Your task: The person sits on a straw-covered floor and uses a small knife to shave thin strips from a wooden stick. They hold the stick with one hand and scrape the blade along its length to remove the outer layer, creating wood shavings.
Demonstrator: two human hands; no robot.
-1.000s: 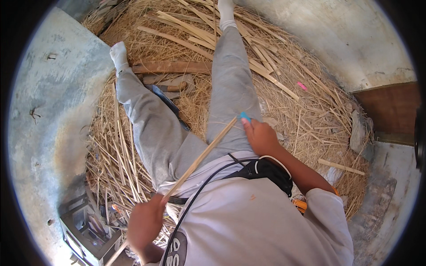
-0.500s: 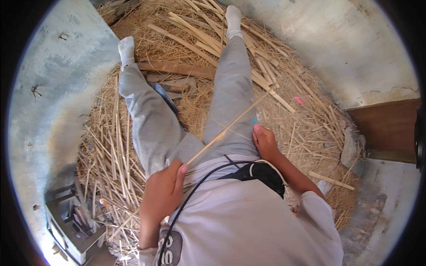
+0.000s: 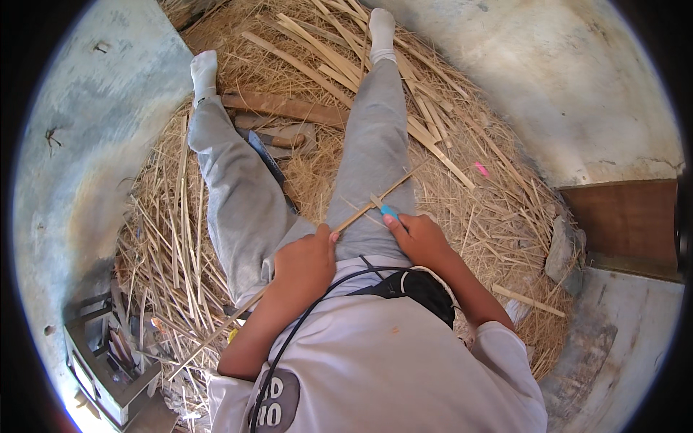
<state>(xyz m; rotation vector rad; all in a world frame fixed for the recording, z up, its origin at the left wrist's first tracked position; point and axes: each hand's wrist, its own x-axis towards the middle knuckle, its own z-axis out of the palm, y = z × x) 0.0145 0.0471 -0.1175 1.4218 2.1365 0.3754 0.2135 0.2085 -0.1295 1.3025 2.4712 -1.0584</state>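
My left hand (image 3: 307,263) is closed around a thin, pale bamboo strip (image 3: 395,186), held slantwise above my lap. The strip's far end points up and to the right, while its other end runs back under my left forearm. In my closed right hand (image 3: 424,242) is a small knife (image 3: 390,211) with a blue handle. Its short blade lies against the strip, a little beyond my left hand. A fine sliver stands out from the strip near the blade.
Shavings and split strips (image 3: 195,267) cover the floor around my stretched legs. Between them lie a wooden board (image 3: 289,108), a wooden-handled tool (image 3: 281,140) and a long dark blue blade (image 3: 266,160). A pink object (image 3: 481,169) lies at right; a frame (image 3: 108,368) stands lower left. Walls enclose the sides.
My left hand has slid up and right along the strip, leaving more of it behind the hand. The right hand has moved inward, bringing the knife blade onto the strip.
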